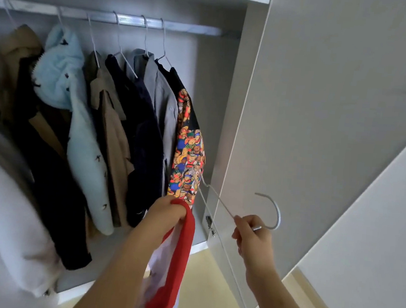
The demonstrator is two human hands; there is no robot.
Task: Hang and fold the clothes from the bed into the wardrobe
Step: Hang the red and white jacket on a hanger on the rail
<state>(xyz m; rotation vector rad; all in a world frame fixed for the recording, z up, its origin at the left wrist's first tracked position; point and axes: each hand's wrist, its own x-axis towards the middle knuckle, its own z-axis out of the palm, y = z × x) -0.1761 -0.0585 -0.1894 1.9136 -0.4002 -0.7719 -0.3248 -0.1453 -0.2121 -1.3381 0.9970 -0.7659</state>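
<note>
A red and white garment (182, 262), apparently a T-shirt, is gripped at its red edge by the left hand (167, 212), whose fingers are curled tight round the bunched cloth. The rest hangs before the lower right corner of the wardrobe (229, 94). A white wire hanger (275, 209) is pinched at the neck, just below its hook, by the right hand (253, 237), beside the open door (324, 103). Coats and shirts are hung on the rail (183, 27). The rightmost shirt (188, 152) is printed with teddy bears, and a light blue fleece (64, 73) is hung towards the left end.
</note>
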